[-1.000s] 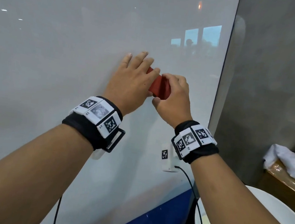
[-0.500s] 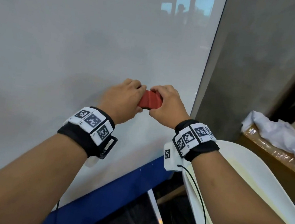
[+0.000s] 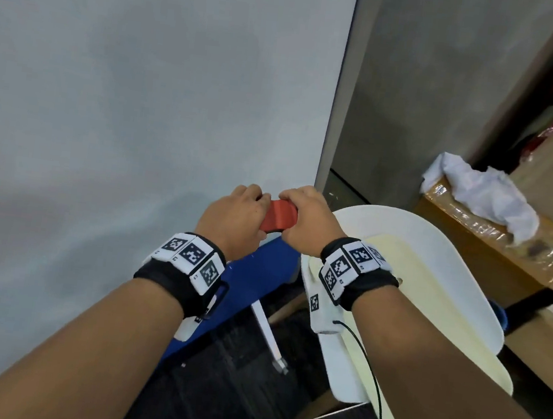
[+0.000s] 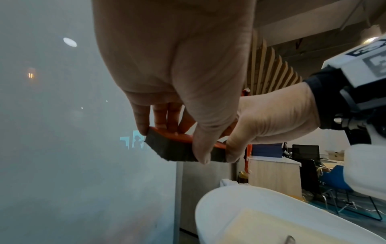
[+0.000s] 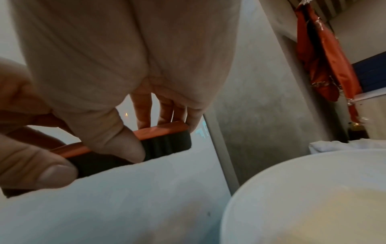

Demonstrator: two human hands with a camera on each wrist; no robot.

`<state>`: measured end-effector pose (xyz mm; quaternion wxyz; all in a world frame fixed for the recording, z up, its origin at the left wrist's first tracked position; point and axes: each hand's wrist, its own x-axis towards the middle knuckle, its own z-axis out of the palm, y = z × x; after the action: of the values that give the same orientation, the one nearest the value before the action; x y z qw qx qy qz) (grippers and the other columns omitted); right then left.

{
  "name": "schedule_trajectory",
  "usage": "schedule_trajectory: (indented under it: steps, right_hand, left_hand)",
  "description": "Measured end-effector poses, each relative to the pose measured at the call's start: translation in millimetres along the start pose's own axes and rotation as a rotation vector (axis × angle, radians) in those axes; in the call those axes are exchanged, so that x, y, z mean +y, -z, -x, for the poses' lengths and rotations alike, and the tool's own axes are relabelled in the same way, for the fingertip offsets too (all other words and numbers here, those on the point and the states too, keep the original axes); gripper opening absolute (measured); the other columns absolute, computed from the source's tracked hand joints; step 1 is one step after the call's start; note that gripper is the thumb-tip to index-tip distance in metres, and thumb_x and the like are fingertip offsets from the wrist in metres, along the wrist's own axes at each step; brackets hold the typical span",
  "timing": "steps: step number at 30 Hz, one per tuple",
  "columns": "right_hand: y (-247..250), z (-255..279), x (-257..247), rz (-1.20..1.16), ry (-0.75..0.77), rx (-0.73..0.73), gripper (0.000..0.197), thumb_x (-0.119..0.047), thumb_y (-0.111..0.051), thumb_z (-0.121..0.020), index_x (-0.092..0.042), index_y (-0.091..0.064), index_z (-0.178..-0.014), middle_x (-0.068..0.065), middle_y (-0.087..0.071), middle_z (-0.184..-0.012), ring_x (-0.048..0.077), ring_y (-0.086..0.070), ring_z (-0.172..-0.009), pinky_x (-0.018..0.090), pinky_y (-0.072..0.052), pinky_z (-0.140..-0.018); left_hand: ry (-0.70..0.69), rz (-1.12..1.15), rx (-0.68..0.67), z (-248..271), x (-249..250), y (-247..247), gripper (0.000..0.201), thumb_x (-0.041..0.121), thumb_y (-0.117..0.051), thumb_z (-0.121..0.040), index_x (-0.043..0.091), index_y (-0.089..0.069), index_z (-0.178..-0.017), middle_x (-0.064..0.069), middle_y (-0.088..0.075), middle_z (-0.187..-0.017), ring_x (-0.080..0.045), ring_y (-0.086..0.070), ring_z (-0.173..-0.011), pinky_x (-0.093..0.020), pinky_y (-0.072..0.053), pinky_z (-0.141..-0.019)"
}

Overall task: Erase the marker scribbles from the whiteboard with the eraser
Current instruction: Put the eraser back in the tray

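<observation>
Both hands hold a red-backed eraser (image 3: pixel 279 216) with a dark felt pad (image 4: pixel 177 151) near the lower right corner of the whiteboard (image 3: pixel 144 91). My left hand (image 3: pixel 232 218) grips its left end, fingers on top and thumb across the felt. My right hand (image 3: pixel 305 219) grips the right end in the same way, as the right wrist view shows on the eraser (image 5: pixel 163 132). In the left wrist view the felt (image 4: pixel 177 151) appears to stand off the board. No marker scribbles show on the visible board surface.
A white chair (image 3: pixel 413 294) with a cream seat stands right below my right wrist. The board's blue lower rail (image 3: pixel 253 275) and a white leg (image 3: pixel 268 332) run under my hands. A grey wall (image 3: pixel 420 88) adjoins the board's right edge. A white cloth (image 3: pixel 483 195) lies on a wrapped box.
Both hands have brought the eraser down the board from mid-height to its lower right corner. The left hand's fingers, flat on the board a second ago, now curl around the eraser.
</observation>
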<state>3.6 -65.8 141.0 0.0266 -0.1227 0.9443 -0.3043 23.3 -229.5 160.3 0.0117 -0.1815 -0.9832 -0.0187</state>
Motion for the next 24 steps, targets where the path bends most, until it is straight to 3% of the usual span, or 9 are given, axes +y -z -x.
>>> schedule_trajectory:
  steps: [5, 11, 16, 18, 22, 24]
  right_hand:
    - [-0.3, 23.9, 65.7, 0.029, -0.057, -0.059, 0.051, -0.003, -0.063, -0.075, -0.02, -0.057, -0.123, 0.004, -0.048, -0.121, 0.023, -0.044, -0.116, 0.041, -0.047, -0.094]
    - [6.3, 55.7, 150.7, 0.07, -0.166, -0.143, 0.049, -0.003, -0.058, -0.078, -0.021, -0.057, -0.123, 0.004, -0.048, -0.122, 0.022, -0.045, -0.117, 0.036, -0.045, -0.097]
    - [13.3, 79.4, 210.3, 0.084, -0.251, -0.196, 0.048, -0.003, -0.056, -0.081, -0.021, -0.058, -0.125, 0.004, -0.048, -0.125, 0.022, -0.041, -0.121, 0.031, -0.042, -0.094]
    - [14.9, 85.3, 229.8, 0.109, -0.266, -0.208, 0.048, -0.003, -0.055, -0.081, -0.023, -0.058, -0.125, 0.003, -0.049, -0.126, 0.024, -0.041, -0.123, 0.037, -0.044, -0.098]
    - [15.4, 90.8, 258.9, 0.216, -0.316, -0.24, 0.05, -0.005, -0.055, -0.082, -0.029, -0.057, -0.126, 0.0, -0.049, -0.127, 0.026, -0.042, -0.118, 0.039, -0.05, -0.086]
    - [13.4, 91.0, 270.4, 0.222, -0.346, -0.256, 0.053, -0.004, -0.054, -0.082, -0.029, -0.055, -0.128, 0.0, -0.046, -0.13, 0.025, -0.04, -0.119, 0.04, -0.051, -0.088]
  left_hand:
    - [-0.012, 0.084, -0.1, -13.6, 55.8, -43.5, 0.048, 0.034, -0.067, -0.088, 0.013, -0.05, -0.129, -0.004, -0.047, -0.122, -0.023, -0.048, -0.112, -0.038, -0.05, -0.081]
    - [-0.038, 0.059, -0.205, -30.4, 130.2, -91.8, 0.052, 0.044, -0.064, -0.087, 0.016, -0.05, -0.128, -0.003, -0.049, -0.119, -0.023, -0.048, -0.11, -0.036, -0.047, -0.074]
    - [-0.028, 0.099, -0.286, -44.0, 177.9, -129.7, 0.048, 0.043, -0.061, -0.087, 0.018, -0.051, -0.126, -0.001, -0.05, -0.118, -0.022, -0.049, -0.107, -0.031, -0.039, -0.069]
    - [-0.027, 0.104, -0.315, -50.3, 193.3, -143.6, 0.046, 0.041, -0.061, -0.087, 0.017, -0.051, -0.125, -0.002, -0.051, -0.118, -0.022, -0.051, -0.104, -0.031, -0.038, -0.069]
    - [0.016, 0.175, -0.375, -64.2, 218.7, -167.6, 0.041, 0.024, -0.061, -0.089, 0.012, -0.049, -0.127, -0.005, -0.049, -0.118, -0.023, -0.053, -0.1, -0.033, -0.046, -0.07]
    - [0.027, 0.198, -0.394, -70.6, 228.8, -178.9, 0.041, 0.019, -0.059, -0.091, 0.01, -0.048, -0.129, -0.007, -0.048, -0.119, -0.024, -0.053, -0.102, -0.034, -0.048, -0.072]
